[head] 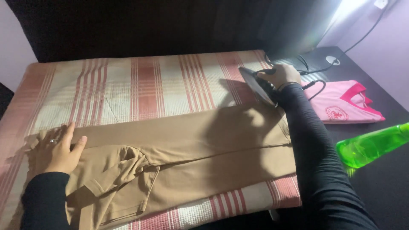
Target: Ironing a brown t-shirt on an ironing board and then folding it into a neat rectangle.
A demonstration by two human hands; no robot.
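Tan trousers (191, 149) lie flat across the red-and-cream striped pad (128, 85), reaching toward its near edge. Her left hand (57, 149) rests open, palm down, on their left end, gripping nothing. Her right hand (280, 76) is closed around the handle of an iron (257, 86) tipped up at the pad's far right corner. Beyond the right edge lie a pink shirt (341, 104) and a green bottle (370, 147).

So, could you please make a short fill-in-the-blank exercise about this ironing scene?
1. The left hand lies flat on the ____-coloured garment.
2. The right hand grips the handle of an ____.
3. The folded pink shirt lies on the dark table beside a ____ plastic bottle.

Missing words: tan; iron; green
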